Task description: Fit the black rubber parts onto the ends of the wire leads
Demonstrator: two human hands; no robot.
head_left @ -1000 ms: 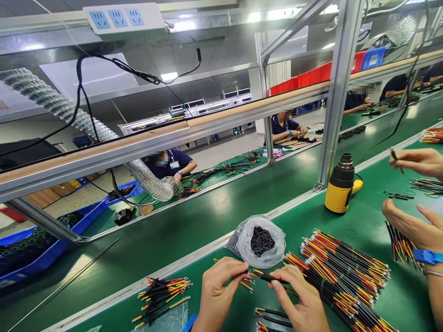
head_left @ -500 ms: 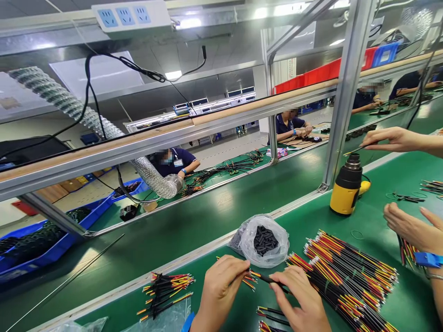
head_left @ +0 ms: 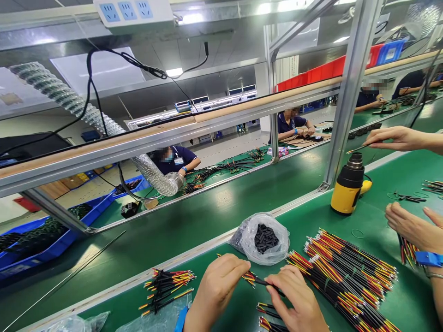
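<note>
My left hand [head_left: 216,288] pinches the stripped, coloured end of a short black wire harness [head_left: 258,279] low in the middle of the view. My right hand [head_left: 294,297] is closed on the black part of the same harness, fingertips almost touching the left hand's. Just behind them lies a clear plastic bag of small black tubes [head_left: 263,238]. A big pile of black, red and yellow wire harnesses [head_left: 349,276] lies to the right of my right hand. A smaller bundle of harnesses [head_left: 166,286] lies to the left. A few loose harnesses [head_left: 268,316] rest under my right hand.
A yellow and black heat gun [head_left: 349,186] stands upright at the right on the green bench [head_left: 304,216]. A co-worker's hand [head_left: 391,138] holds a thin wire above it; their other hand [head_left: 413,228] rests on wires. An aluminium frame post [head_left: 346,97] and a conveyor belt [head_left: 194,221] stand behind.
My two hands have closed in on each other along the harness. The co-worker's far hand rose from the bench to above the heat gun. The view shifted slightly left.
</note>
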